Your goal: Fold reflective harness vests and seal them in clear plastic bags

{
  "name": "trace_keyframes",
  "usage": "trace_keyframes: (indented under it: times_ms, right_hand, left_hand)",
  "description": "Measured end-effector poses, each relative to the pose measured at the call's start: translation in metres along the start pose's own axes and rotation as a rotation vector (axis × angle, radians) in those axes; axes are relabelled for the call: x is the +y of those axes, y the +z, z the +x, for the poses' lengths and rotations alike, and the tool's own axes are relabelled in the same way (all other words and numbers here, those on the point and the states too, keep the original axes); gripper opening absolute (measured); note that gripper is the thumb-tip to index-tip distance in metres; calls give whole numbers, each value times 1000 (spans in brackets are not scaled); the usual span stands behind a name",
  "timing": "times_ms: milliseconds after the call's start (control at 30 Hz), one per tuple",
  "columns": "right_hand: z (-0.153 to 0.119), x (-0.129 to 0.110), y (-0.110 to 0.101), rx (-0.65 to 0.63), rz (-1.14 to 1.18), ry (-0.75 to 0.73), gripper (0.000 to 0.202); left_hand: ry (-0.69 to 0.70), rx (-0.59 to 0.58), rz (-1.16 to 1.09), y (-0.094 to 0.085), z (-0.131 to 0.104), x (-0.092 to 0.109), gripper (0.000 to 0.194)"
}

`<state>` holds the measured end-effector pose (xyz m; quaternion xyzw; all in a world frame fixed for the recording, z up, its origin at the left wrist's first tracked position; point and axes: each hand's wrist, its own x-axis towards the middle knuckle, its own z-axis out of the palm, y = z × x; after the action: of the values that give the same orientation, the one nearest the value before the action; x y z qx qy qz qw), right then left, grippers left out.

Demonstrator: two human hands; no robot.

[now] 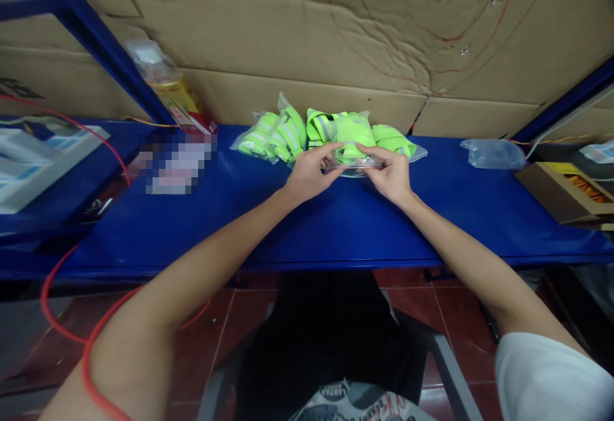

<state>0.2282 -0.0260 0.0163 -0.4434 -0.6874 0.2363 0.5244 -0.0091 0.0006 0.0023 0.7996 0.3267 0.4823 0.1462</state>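
A clear plastic bag (355, 136) with a folded neon-yellow reflective strap inside is held between my two hands above the blue table. My left hand (313, 171) pinches its left lower edge. At the right lower edge, the fingers of my right hand (391, 173) are closed on the same bag. Behind it and to its right lie more yellow reflective straps (394, 139), partly hidden by the bag. Just left of my hands rest other bagged reflective straps (273, 133), with grey stripes showing through the plastic.
A bottle with a yellow and red label (175, 98) stands at the back left. An empty-looking clear bag (494, 153) and an open cardboard box (568, 190) lie on the right. Cardboard (268, 31) walls the back. A red hose (86, 344) loops by my left arm.
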Motion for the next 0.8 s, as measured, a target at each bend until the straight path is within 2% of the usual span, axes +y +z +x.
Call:
trace_keyframes:
  times_ms: [67,133,167,233,333,467,567,667,800]
  right_hand:
    - [3,-7,-3,84,83,-46,45]
    - [8,-16,-6,154,183,-30,44]
    - [10,-20,-8,167,234,4,45]
    - [13,-26,-11,138,325,90,47]
    - [12,-33,-13,6,415,197,51]
    - [7,-41,-17,-97,429,237,63]
    - [6,-42,-22,-106,444,148,84]
    - [8,-39,-25,-45,350,21,90]
    - [11,-38,-16,133,133,-19,64]
  left_hand:
    - [74,42,-12,-1,1,4,77]
    - [125,96,-1,-3,3,7,108]
    - [142,127,20,-5,4,7,118]
    - [160,195,81,-8,7,7,123]
    - [158,205,129,-11,9,4,108]
    - [160,108,98,-7,6,3,68]
    - [122,201,54,-2,3,15,50]
    - [24,293,-69,-1,0,34,50]
    - [-142,243,-221,0,-4,49,52]
